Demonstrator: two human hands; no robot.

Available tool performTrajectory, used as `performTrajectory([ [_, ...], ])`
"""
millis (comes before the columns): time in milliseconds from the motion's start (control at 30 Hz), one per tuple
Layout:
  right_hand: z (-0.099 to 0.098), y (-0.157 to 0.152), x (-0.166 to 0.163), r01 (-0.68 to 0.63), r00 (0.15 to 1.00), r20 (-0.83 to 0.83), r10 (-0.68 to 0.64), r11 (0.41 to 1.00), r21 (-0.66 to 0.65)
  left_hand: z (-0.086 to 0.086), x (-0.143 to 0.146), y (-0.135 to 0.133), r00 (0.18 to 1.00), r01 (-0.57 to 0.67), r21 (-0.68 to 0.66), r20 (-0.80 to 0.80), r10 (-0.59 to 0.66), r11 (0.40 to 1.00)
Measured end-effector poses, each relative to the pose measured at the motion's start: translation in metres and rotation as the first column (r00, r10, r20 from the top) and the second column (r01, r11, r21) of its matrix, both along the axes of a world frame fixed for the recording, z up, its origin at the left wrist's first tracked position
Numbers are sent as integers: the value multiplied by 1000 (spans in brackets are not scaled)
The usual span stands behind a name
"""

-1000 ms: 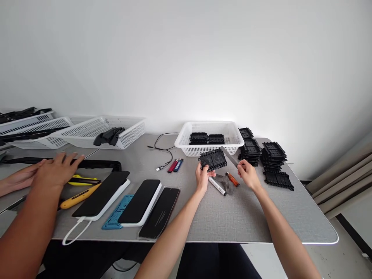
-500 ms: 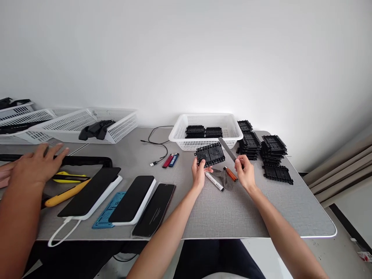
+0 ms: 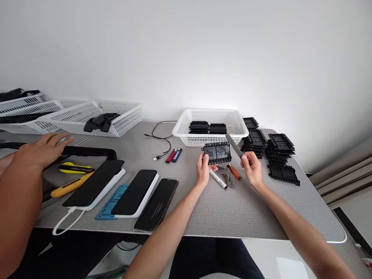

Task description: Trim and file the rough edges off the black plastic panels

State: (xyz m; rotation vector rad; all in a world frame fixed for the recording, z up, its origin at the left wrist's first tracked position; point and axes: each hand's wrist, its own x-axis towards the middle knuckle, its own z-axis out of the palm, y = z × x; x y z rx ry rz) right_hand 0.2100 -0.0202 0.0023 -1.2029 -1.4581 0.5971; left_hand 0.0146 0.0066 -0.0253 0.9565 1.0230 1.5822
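My left hand (image 3: 203, 173) grips a black plastic panel (image 3: 217, 152) with toothed long edges, tilted above the table. In my right hand (image 3: 251, 167) is a flat grey metal file (image 3: 235, 146), pointing up and to the left. Its tip is close to the panel's upper right corner; whether they touch I cannot tell. Below the panel lie a white marker (image 3: 218, 179), an orange lighter (image 3: 234, 172) and a scrap of grey cloth (image 3: 229, 181). Behind it stands a white basket (image 3: 188, 140) holding more black panels (image 3: 198, 127).
Stacked black panels (image 3: 256, 138) stand right of the basket, beside a second stack (image 3: 280, 143). Left of me are phones (image 3: 135, 190), a yellow-handled tool (image 3: 68, 186), a cable (image 3: 165, 140) and two small lighters (image 3: 176, 155). Another person's hand (image 3: 48, 149) reaches in from the left.
The view has shifted, so most things sit a little further right. The panel in my left hand has turned to lie more level. Both hands keep their holds.
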Motion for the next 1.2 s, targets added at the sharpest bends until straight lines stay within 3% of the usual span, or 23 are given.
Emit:
performTrajectory([
  [133,-7,0,-1,23,1000,8,-23,999,34,1,1,-1,1000,11,28,-9,-10,1000],
  [300,5,18,-3,-146,989,15,147,988,-60,1,2,1,1000,15,4,-8,-15,1000],
  [400,12,28,-6,-183,983,-35,181,982,-56,0,3,2,1000,14,0,-15,-14,1000],
  [533,9,24,-11,-148,986,-80,147,989,-16,0,3,2,1000,13,-12,-5,-13,1000],
  [767,2,2,-9,-17,998,57,17,1000,2,6,4,0,1000,-26,39,-3,26,999],
  [1000,-1,4,-10,-2,998,64,2,1000,5,8,1,0,996,-89,38,15,89,995],
  [1100,10,11,-10,-20,1000,17,20,1000,9,14,2,5,994,-108,33,13,108,994],
  [1200,40,25,-9,-58,997,-56,61,997,55,32,5,20,996,-93,58,11,93,994],
])
